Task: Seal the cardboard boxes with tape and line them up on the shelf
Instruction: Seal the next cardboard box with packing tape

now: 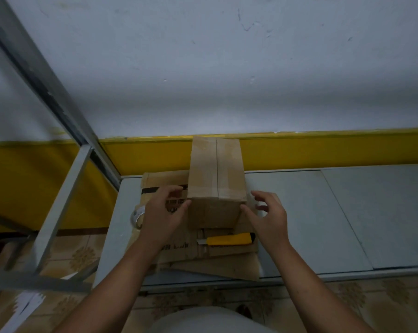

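Where the box point(216, 179) stands on the shelf point(299, 212), left hand point(164, 212) and right hand point(268, 215) flank it, fingers spread, holding nothing. Likely light and stiff; grip its opposite sides.

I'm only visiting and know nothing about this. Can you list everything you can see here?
box: one, brown, tape on top, standing on the cardboard
cardboard: flattened sheets, brown, on the shelf's left end; count unclear
knife: one, yellow, on the cardboard in front of the box
tape: one roll, pale, left of the box, partly behind the left hand
shelf: one, grey, against the wall
frame: grey metal bars, at left
wall: white, yellow band low down
floor: beige patterned tiles
paper: white, on the floor, bottom left
left hand: beside the box's left side, thumb at its edge
right hand: beside the box's right side, fingers spread
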Tool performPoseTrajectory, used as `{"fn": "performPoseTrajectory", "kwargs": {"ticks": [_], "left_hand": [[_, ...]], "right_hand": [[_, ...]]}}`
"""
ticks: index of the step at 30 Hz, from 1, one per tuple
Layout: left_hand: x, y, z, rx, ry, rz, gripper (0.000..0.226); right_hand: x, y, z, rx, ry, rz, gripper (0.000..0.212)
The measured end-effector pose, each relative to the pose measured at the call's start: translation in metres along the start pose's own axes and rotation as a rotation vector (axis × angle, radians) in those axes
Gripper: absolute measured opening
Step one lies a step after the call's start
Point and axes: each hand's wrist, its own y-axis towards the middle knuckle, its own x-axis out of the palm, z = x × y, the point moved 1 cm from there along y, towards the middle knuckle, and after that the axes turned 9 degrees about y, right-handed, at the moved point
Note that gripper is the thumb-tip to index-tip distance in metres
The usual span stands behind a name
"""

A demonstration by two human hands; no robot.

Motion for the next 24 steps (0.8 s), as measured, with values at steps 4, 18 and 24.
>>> {"fn": "performPoseTrajectory", "kwargs": {"ticks": [4,18,24], "left_hand": [[0.003,-0.009,0.007,-0.130,-0.039,0.019,0.019],[0.004,-0.012,0.006,-0.092,-0.055,0.001,0.018],[-0.009,-0.011,0.003,-0.104,-0.115,-0.097,0.026]], "right_hand": [[0.002,-0.001,0.001,-0.069,-0.101,0.027,0.025],[0.010,-0.010,0.008,-0.127,-0.164,0.021,0.008],[0.004,-0.011,0.007,-0.057,-0.089,-0.091,0.024]]}}
